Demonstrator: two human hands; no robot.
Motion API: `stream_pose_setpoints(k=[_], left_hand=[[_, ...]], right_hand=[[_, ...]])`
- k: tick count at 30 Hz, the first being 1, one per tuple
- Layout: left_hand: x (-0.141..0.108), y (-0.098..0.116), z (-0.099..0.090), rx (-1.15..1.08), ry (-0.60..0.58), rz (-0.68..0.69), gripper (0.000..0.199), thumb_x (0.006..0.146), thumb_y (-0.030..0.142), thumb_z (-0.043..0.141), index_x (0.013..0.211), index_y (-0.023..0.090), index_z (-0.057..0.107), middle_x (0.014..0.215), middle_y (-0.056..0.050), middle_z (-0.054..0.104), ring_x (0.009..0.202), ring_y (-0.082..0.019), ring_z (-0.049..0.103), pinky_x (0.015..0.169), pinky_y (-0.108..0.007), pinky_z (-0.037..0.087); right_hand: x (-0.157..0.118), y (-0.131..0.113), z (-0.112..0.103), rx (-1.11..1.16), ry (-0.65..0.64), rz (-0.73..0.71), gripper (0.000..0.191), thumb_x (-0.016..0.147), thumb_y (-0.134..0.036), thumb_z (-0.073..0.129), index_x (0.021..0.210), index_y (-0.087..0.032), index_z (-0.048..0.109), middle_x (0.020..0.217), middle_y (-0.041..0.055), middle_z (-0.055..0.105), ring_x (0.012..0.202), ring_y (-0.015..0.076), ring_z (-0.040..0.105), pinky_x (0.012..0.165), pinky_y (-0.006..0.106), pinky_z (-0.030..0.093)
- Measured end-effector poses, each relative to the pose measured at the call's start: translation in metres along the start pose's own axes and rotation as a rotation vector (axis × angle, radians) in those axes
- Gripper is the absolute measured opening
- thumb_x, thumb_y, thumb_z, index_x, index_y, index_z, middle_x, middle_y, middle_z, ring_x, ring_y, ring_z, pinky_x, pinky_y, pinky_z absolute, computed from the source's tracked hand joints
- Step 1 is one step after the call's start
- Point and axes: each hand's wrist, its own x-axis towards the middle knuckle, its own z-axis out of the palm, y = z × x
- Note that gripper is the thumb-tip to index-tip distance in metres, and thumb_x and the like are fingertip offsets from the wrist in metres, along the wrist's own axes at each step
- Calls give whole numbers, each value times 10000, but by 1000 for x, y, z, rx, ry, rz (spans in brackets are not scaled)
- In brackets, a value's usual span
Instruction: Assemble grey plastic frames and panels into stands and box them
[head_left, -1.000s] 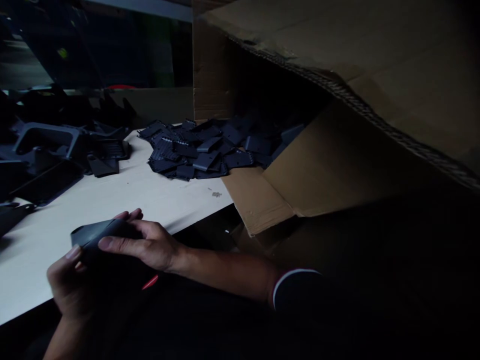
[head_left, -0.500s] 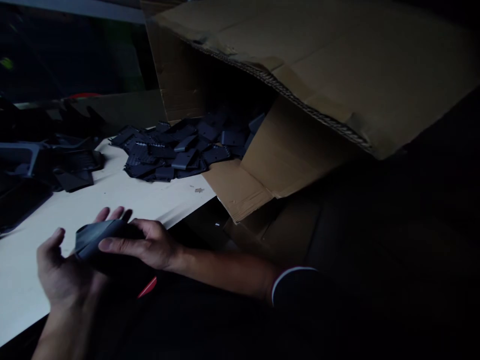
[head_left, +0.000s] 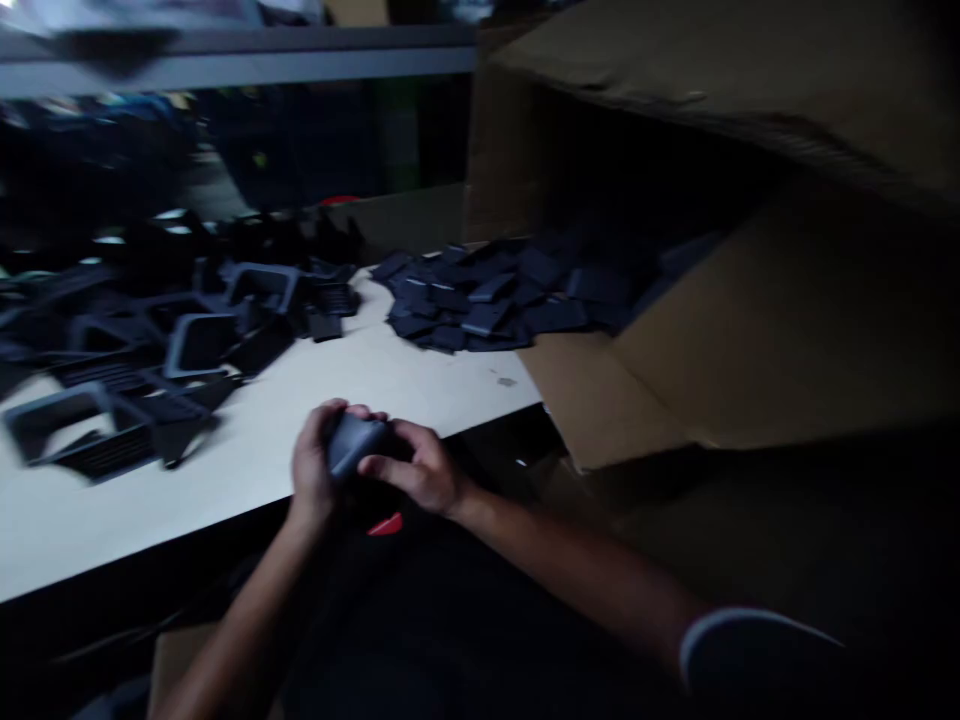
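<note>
Charcoal plastic frames (head_left: 71, 430) lie in a loose spread across the far left of the pale wooden tabletop (head_left: 420, 385), at about ten o'clock from the hands. Several have open rectangular mouths and slotted, grille-like sections, and smaller dark pieces are mixed in among them (the darkest ones at the back blur into a single mass). Above them, around eleven o'clock, a grey shelf rail (head_left: 225, 70) runs level across the view.

Near the middle, just past the table's front edge, the left hand (head_left: 311, 455) cups a dark grey plastic piece (head_left: 351, 443) from its side, with the fingers curled over the top. The right hand (head_left: 420, 470) closes on it from the other side, so the two hands sit narrow and close together, both holding the same piece. Much of the piece is hidden between them, and its exact shape cannot be made out. Just below, at six o'clock from the piece, a red sliver (head_left: 386, 525) shows against the dark clothing, too small to identify.

At about one o'clock, a pile of flat dark plates (head_left: 480, 305) spreads over the table and back into the mouth of a tilted cardboard box (head_left: 652, 370), whose brown flaps fill the right side from two to three o'clock. At lower right, around four o'clock, the right forearm ends in a black sleeve (head_left: 750, 650) with pale trim.
</note>
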Motion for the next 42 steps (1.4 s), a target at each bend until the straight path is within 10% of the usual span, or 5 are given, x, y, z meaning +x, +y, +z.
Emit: stream_pose_setpoints(k=[8,35,42], left_hand=[[-5,-2,-2,42,-154,148,133,893,310,665,853,204,596,730,-21,732,809,-232,753,829,-358,593],[-21,-5,16,114,-117,179,173,888,352,693,878,210,594,707,-17,718,829,-238,748,841,-356,589],[-12,-10,29,-99,-54,-86,120,860,270,678,826,200,587,704,13,675,731,-199,722,813,-359,599]], right_hand=[[1,5,-19,-68,-155,-72,497,811,-410,884,1247,-235,720,1258,63,712,1213,289,631,1067,402,476],[-4,0,-38,30,-253,-56,480,870,-483,815,1280,-250,727,1268,78,705,1231,316,621,1098,458,469],[-11,-20,-46,38,-237,33,333,910,-505,766,1062,-209,766,983,44,733,910,237,676,855,361,541]])
